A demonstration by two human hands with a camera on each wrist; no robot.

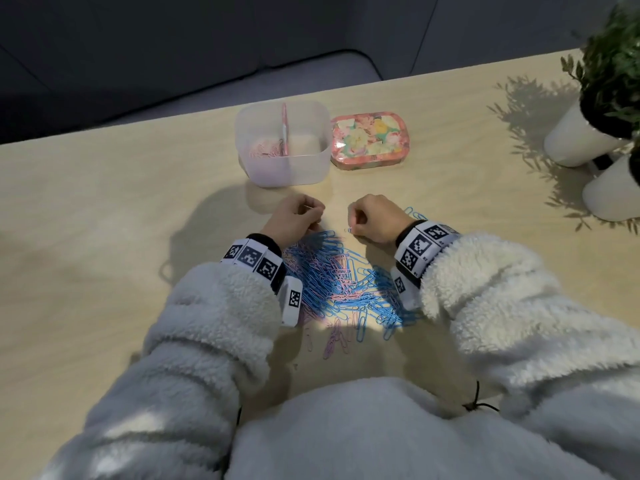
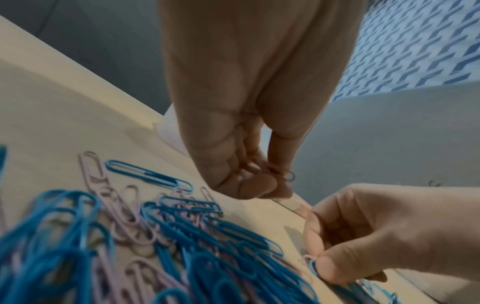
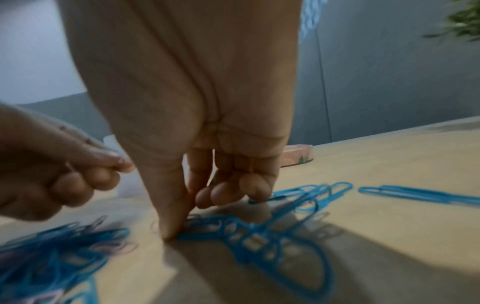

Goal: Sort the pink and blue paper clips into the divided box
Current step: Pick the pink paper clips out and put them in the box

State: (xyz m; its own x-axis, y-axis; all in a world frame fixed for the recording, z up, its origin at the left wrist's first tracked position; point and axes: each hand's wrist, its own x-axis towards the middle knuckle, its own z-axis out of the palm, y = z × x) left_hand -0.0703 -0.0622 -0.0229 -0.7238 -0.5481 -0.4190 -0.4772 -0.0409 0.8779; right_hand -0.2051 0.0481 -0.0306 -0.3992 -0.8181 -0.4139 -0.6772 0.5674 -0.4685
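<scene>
A heap of pink and blue paper clips [image 1: 337, 282] lies on the wooden table between my wrists. Beyond it stands the clear divided box [image 1: 242, 133]; a few pink clips [image 1: 265, 151] lie in its left compartment, and I see none in the right one. My left hand [image 1: 313, 216] hovers at the heap's far edge, its curled fingers pinching pale pink clips [image 2: 288, 176]. My right hand [image 1: 353, 226] is low on the table beside it, thumb and forefinger pinching a blue clip [image 2: 313, 266]. In the right wrist view the thumb tip [image 3: 170, 230] presses against several blue clips [image 3: 249, 232].
A floral tin [image 1: 369, 140] sits right of the box. Two white plant pots [image 1: 581, 140] stand at the table's right edge. A few stray blue clips [image 1: 414, 213] lie beyond my right wrist. The table's far edge runs just behind the box.
</scene>
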